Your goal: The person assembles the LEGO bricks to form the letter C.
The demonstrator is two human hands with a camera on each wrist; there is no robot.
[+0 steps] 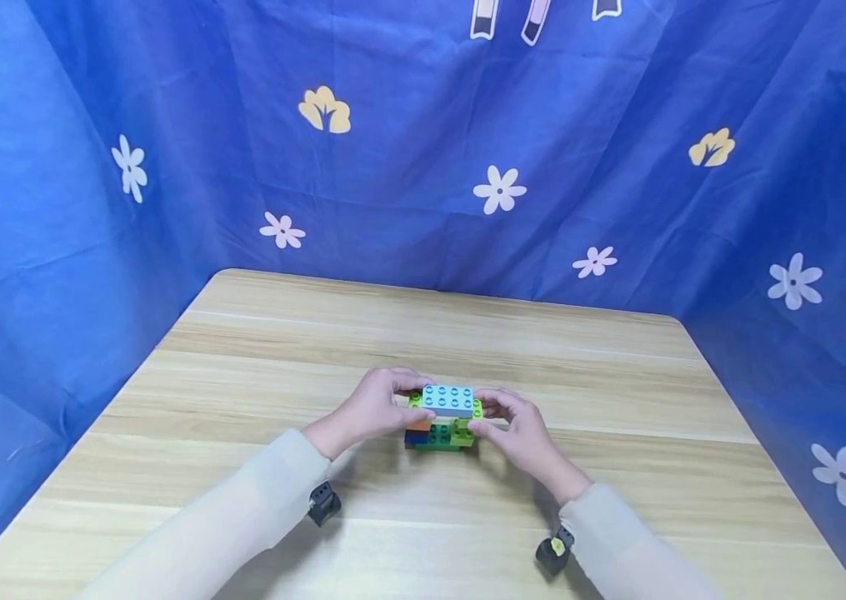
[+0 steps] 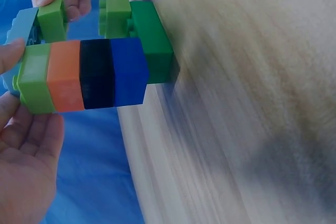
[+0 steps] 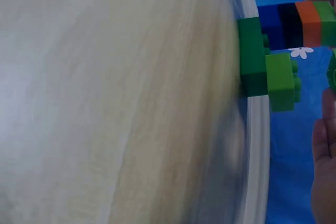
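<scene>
My left hand point(image 1: 370, 408) pinches the left end of a light blue toy building brick point(image 1: 448, 402), thumb in front and fingers behind. That end meets a column of a light green brick point(image 2: 35, 74), an orange brick point(image 2: 65, 74), a black brick point(image 2: 96, 74) and a blue brick point(image 2: 129, 72). The column stands on a dark green brick point(image 2: 153, 40). On the right, my right hand point(image 1: 523, 433) grips another light green brick point(image 2: 52, 19) at the light blue brick's other end. A gap separates it from the lower light green brick point(image 3: 280, 80) on the base.
The structure stands on a wood-grain table point(image 1: 272, 333). Blue cloth point(image 1: 407, 167) with printed flowers hangs behind the table and along both sides. A small black device point(image 1: 325, 502) is on the left wrist, and a second black device point(image 1: 553, 552) on the right.
</scene>
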